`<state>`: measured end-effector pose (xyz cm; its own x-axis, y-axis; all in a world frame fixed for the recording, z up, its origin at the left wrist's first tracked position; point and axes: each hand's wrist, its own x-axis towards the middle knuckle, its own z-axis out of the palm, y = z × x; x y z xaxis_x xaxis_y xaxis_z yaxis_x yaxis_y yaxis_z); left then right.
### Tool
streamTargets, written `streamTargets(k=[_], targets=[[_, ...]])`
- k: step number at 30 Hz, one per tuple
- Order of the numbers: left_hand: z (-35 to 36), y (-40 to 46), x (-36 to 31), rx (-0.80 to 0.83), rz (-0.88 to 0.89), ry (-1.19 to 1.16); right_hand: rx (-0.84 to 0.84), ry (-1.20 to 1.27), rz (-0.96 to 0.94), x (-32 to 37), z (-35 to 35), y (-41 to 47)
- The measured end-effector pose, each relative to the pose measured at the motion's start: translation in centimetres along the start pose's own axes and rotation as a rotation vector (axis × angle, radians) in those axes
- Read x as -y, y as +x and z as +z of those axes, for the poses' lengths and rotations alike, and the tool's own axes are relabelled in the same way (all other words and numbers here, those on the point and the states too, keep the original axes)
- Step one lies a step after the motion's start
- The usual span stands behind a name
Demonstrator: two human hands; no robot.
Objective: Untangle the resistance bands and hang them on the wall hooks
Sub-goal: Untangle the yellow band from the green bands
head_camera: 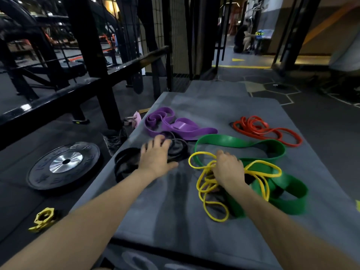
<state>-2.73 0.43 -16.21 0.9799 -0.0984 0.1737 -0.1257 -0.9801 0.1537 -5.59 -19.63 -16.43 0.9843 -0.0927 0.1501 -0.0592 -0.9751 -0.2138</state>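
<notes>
Grey mat [175,211] on the gym floor carries five resistance bands. Purple band [175,124] lies folded at the far left of the mat. Red band [266,130], thin, coiled at the far right, well apart from the others. Green band [253,145], wide, loops across the right half of the mat; thin yellow band [206,190] is tangled over and through it near the front. Black band [124,162] sits in loose coils at the mat's left edge, its far end just beside the purple band.

Left hand [155,156]: palm down on the black band, fingers [158,140] spread and fairly straight, pressing on the coils, not curled round them. Right hand [228,166]: on the yellow-green tangle, fingers curled down into the yellow loops; it appears to grip the yellow band, though the fingertips are hidden under the hand.

All bands lie on the mat; none is lifted.

Beside the mat on the floor, left: a black weight plate [64,164] with a metal hub and a yellow barbell collar [43,219]. Black rack frame [87,55] stands behind. A person [241,38] crouches far back in the corridor.
</notes>
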Motion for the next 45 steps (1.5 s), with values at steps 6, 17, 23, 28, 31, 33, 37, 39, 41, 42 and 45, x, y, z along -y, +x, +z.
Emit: streamTargets(k=[6,17,23,28,31,33,37,39,41,42,45], targets=[[-0.4,-4.1,-6.4,0.123,0.116,-0.678,-0.033,0.448,-0.179,-0.3,-5.5,-3.5],[-7.5,-8.5,-10.2,-0.033,-0.051,-1.465,0.107,0.271,-0.267,-4.5,-10.2,-9.2],[-13.9,-9.5,-6.0,-0.367,-0.369,-1.910,-0.054,0.000,-0.168,-7.3,-8.8,-10.8],[-14.7,-10.2,-4.1,-0.470,-0.439,-1.754,-0.078,0.164,-0.150,-8.1,-9.1,-11.0],[-13.0,-9.8,-3.1,-0.338,-0.278,-1.058,-0.112,0.331,-0.144,-7.5,-10.9,-11.1],[-11.0,-9.8,-3.4,-0.141,-0.096,-0.822,-0.139,0.421,-0.151,-6.7,-12.4,-11.1],[-6.9,-9.5,-7.6,0.084,0.010,-0.712,-0.139,0.438,-0.233,-3.8,-15.2,-10.8],[-5.6,-8.7,-10.4,0.068,0.044,-0.660,-0.123,0.449,-0.284,-2.2,-16.0,-10.4],[-5.2,-8.1,-12.5,0.085,0.079,-0.692,-0.094,0.463,-0.301,-1.2,-16.3,-9.4],[-5.0,-8.1,-13.3,0.088,0.103,-0.781,-0.069,0.509,-0.302,-0.9,-16.2,-8.8],[-3.5,-7.0,-13.1,0.093,0.071,-0.910,0.080,0.828,-0.336,-0.9,-15.1,-6.8]])
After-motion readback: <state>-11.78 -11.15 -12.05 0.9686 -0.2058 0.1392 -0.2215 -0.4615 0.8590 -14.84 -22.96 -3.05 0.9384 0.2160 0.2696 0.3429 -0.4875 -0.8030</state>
